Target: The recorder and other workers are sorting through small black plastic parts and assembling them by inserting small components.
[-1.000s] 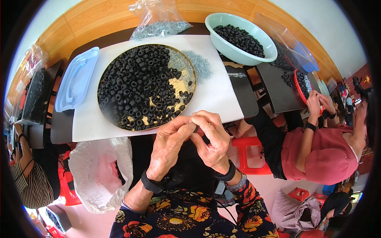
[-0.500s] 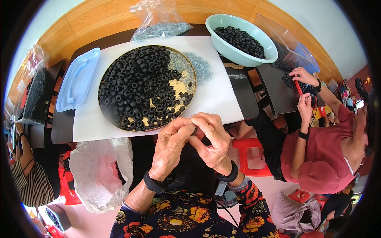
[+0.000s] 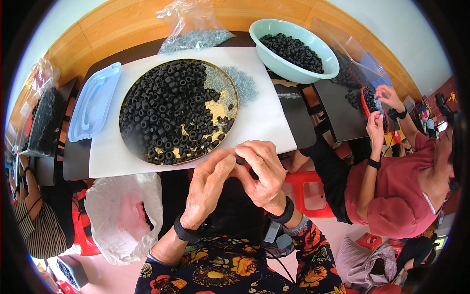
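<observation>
Table (image 3: 267, 117): fills the upper centre; we sit at its near edge.
Round tray (image 3: 147, 157): centre left, heaped with black rings, within easy reach.
Green bowl (image 3: 293, 73): upper right, holding more rings.
Left hand (image 3: 208, 188): lower centre, fingertips pinched beside the right's.
Right hand (image 3: 262, 174): we pinch a small black ring (image 3: 240, 160), raised close for sight.

You see matt black rubber-like rings (image 3: 164, 115) on a round tray with a shiny brass-coloured metal rim (image 3: 237, 105). The bowl (image 3: 320, 73) is smooth, glossy pale-green plastic; the bag (image 3: 120, 215) is thin, crinkled translucent plastic.
</observation>
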`<state>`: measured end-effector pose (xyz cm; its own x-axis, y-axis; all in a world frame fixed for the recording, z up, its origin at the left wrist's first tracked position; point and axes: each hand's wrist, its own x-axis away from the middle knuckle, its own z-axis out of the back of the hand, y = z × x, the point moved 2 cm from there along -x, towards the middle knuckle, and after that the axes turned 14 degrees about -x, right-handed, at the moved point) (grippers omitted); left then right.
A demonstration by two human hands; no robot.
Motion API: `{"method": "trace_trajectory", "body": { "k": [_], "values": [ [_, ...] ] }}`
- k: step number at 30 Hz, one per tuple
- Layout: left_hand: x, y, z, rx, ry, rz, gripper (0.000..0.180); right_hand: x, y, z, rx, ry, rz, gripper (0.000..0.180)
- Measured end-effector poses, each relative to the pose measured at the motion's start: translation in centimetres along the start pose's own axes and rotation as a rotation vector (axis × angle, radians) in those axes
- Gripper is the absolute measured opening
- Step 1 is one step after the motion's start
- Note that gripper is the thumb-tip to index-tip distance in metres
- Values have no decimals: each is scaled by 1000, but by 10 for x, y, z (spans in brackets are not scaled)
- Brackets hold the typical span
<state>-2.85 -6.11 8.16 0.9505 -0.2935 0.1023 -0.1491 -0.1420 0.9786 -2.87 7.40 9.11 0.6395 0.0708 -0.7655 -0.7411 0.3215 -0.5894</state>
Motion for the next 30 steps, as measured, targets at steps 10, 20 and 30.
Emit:
{"method": "trace_trajectory", "body": {
  "k": [10, 20, 30],
  "values": [
    [-11, -4, -6, 243, 5, 54, 28, -9, 7, -2, -57, -63, 30, 49],
    [-36, 20, 6, 198, 47, -33, 27, -39, 24, -14, -132, -136, -22, 49],
    [-41, 23, 22, 136, 15, -122, 28, -57, 33, -19, -121, -192, 8, 42]
  ]
}}
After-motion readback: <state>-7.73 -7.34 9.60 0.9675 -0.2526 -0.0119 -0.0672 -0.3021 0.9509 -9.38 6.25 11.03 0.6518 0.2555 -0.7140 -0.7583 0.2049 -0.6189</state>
